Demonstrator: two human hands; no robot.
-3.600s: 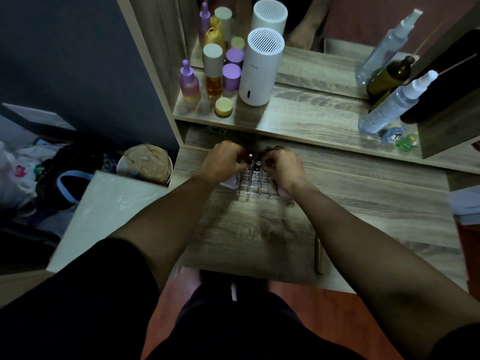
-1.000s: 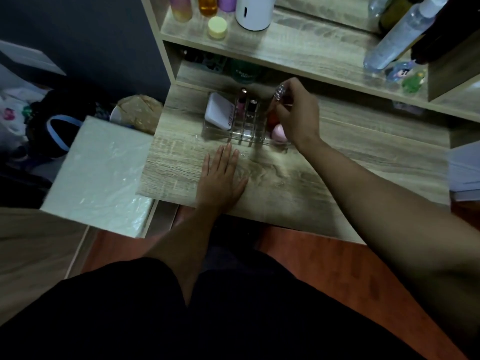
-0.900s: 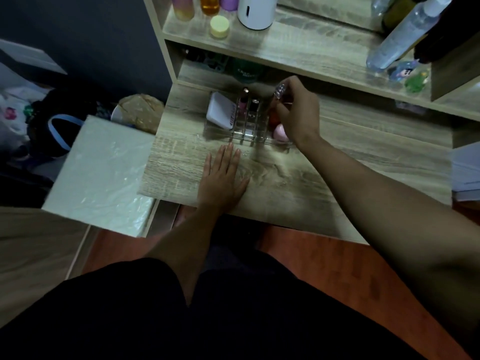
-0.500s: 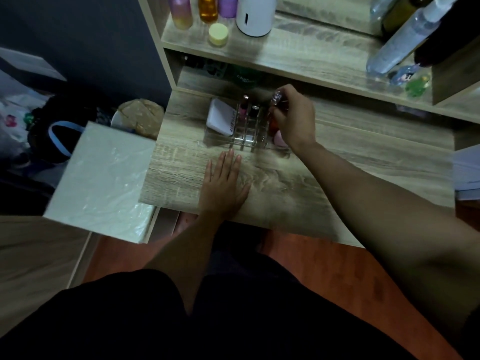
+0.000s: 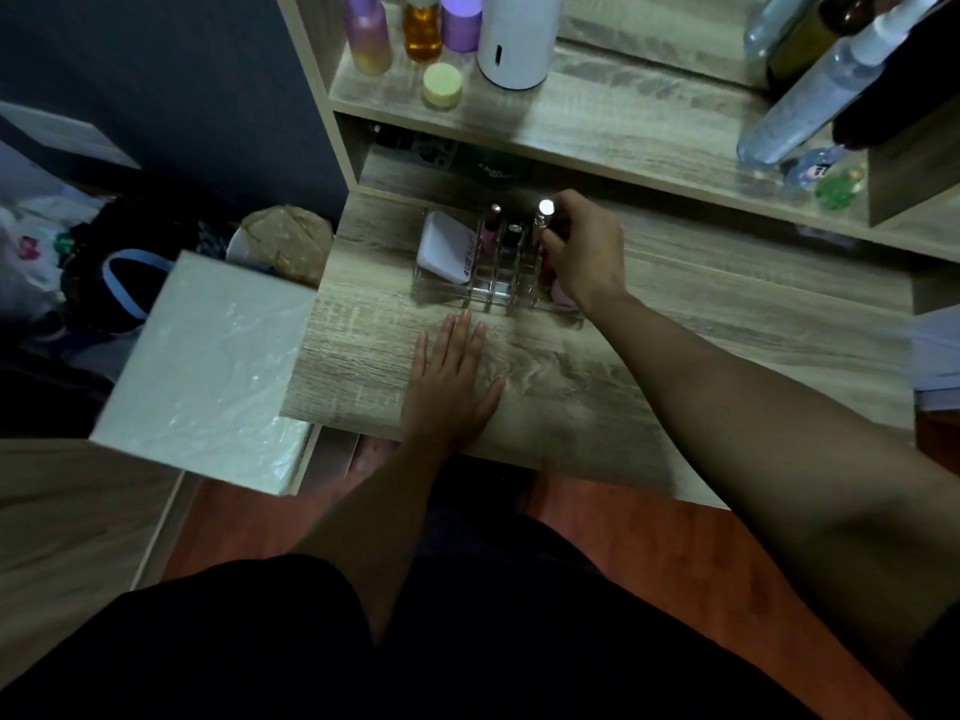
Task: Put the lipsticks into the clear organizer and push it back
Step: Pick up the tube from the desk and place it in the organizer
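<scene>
The clear organizer (image 5: 493, 291) stands on the wooden desk (image 5: 701, 324), just in front of the shelf opening. Two lipsticks stand upright in its slots: a pink one (image 5: 491, 228) and a dark one (image 5: 511, 239). My right hand (image 5: 584, 249) is over the organizer's right side, fingers pinched on a lipstick with a shiny silver cap (image 5: 544, 213), held upright above a slot. My left hand (image 5: 449, 379) lies flat on the desk in front of the organizer, fingers spread, holding nothing. A white compact (image 5: 444, 246) leans in the organizer's left part. A pink item (image 5: 561, 293) sits under my right wrist.
The shelf (image 5: 623, 111) above carries purple and amber bottles (image 5: 423, 23), a yellow jar (image 5: 441, 84), a white cylinder (image 5: 517, 39) and spray bottles (image 5: 810, 90). Dark items sit in the recess behind the organizer. A white box (image 5: 208, 366) stands left of the desk.
Over the last second my right hand stayed at the organizer with the silver-capped lipstick, shifting only slightly. My left hand stayed flat. Earlier, both hands were together at the organizer.
</scene>
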